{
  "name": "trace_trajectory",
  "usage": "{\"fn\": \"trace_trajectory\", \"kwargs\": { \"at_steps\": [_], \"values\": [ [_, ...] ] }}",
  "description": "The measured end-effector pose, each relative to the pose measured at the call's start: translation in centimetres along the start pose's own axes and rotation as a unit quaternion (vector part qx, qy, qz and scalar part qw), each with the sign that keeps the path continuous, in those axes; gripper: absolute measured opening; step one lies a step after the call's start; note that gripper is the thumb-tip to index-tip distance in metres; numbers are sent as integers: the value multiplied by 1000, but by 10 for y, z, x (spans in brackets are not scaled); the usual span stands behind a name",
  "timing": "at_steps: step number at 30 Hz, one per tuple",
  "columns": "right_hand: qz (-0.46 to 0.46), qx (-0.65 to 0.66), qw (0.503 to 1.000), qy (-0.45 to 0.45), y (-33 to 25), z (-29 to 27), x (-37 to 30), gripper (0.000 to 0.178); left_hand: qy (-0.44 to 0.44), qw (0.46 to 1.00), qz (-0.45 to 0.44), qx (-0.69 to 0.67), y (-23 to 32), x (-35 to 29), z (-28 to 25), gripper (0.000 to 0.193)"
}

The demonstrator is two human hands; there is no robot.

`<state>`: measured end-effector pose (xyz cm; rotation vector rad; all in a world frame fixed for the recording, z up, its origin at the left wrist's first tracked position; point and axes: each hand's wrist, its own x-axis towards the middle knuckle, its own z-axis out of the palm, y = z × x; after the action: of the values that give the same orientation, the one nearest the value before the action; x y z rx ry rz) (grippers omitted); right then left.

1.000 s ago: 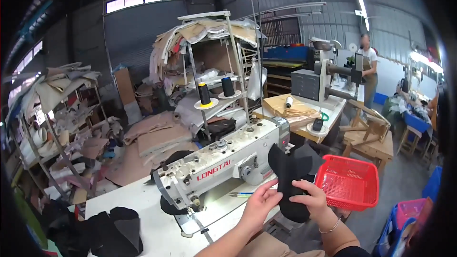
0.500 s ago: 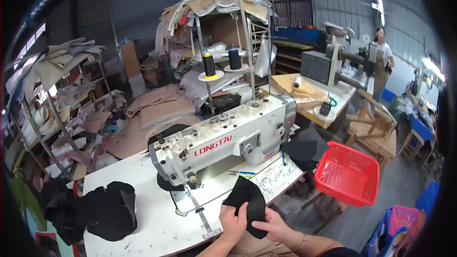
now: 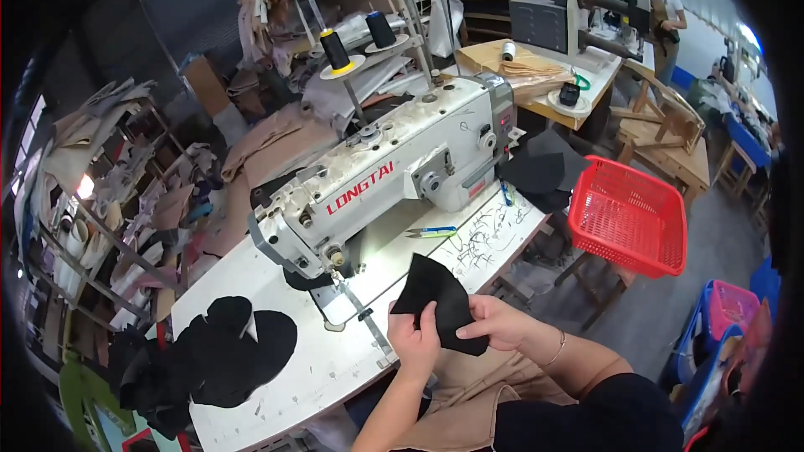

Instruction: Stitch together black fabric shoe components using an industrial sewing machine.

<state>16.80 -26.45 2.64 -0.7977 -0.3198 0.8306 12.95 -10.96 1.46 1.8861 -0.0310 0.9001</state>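
Pinching black fabric (image 3: pixel 441 289) on either side with my left hand (image 3: pixel 414 341) and right hand (image 3: pixel 496 323), likely to hold it steady; sewing machine (image 3: pixel 381 180) stands just beyond my grip.

Bold red capital lettering (image 3: pixel 360 187) runs along the white arm of an industrial sewing machine (image 3: pixel 402 136); smaller red print (image 3: pixel 477 189) sits low on its body, too small to read.

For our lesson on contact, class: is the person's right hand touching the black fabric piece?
Touching: the head view shows the right hand with its thumb on the black fabric piece, near its right edge.
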Motion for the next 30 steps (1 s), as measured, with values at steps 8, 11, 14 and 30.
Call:
{"fn": "trace_trajectory", "kwargs": {
  "at_steps": [8,11,14,30],
  "values": [
    [-33,-39,997,-59,8,-26,-7,18,52,998,-19,-27,-3,-3,-10,17],
    [33,11,999,-14,1,-4,-5,17,57,998,-16,-29,-2,-5,-11,17],
    [47,50,997,22,9,-18,0,22,64,993,-61,-82,1,-6,-9,16],
    [30,-210,972,101,9,-21,-9,12,38,996,-74,-30,-16,-9,-12,22]
  ]
}}
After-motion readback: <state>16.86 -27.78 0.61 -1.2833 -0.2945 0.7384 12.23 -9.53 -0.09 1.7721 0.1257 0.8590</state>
